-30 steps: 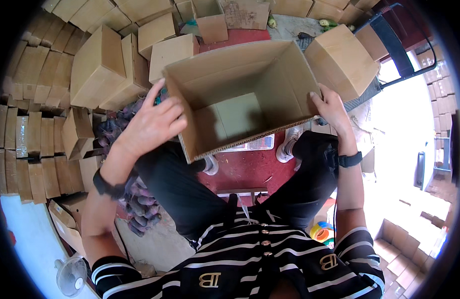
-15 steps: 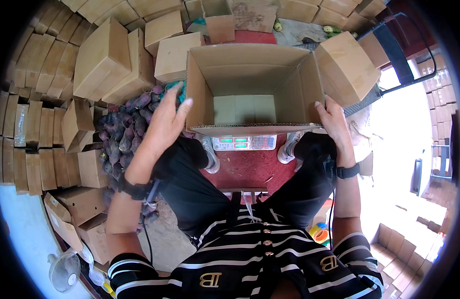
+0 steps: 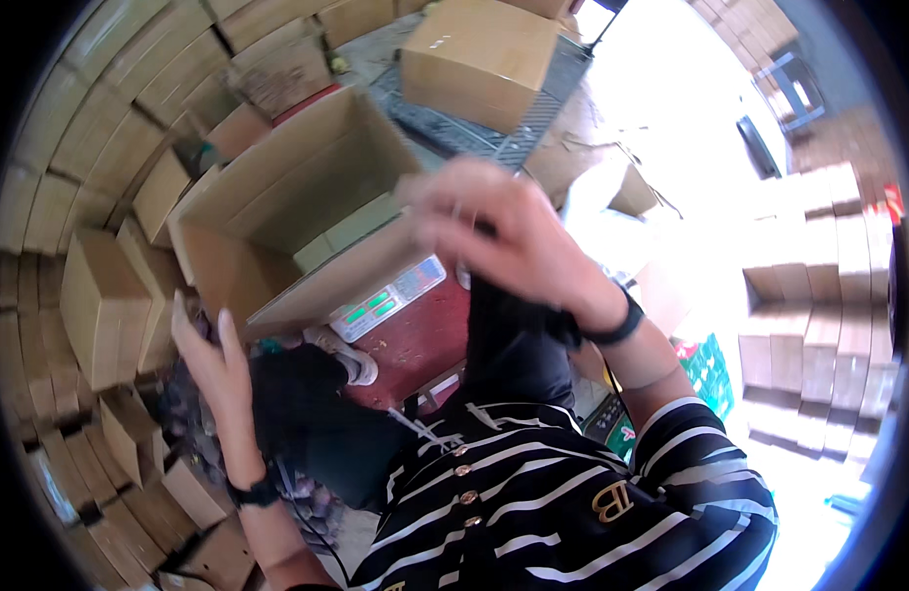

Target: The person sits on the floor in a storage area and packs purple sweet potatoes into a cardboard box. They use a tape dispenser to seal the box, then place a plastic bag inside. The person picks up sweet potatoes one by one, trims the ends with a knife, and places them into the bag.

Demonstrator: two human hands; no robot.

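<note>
Left hand [image 3: 216, 364] spread wide, left of open-topped brown rectangular cardboard box [image 3: 341, 271] | right hand [image 3: 514, 231] blurred at box's right, grip unclear | white scale with green displays [image 3: 389, 298] under box, probably bearing its weight

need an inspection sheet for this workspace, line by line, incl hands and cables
Surface: red floor, partly hidden.
Work items: open cardboard box, mouth up; electronic scale, green displays lit, partly behind the box's near wall; whether it carries the box is hidden.
Clutter: dark purplish vegetables, left, mostly hidden.
Grip: left hand open, near the box's left near corner; right hand blurred, over the box's right side, contact unclear.
Cables: thin black cord by the left forearm.
Surroundings: stacked cartons on both sides; closed carton beyond the box.
</note>
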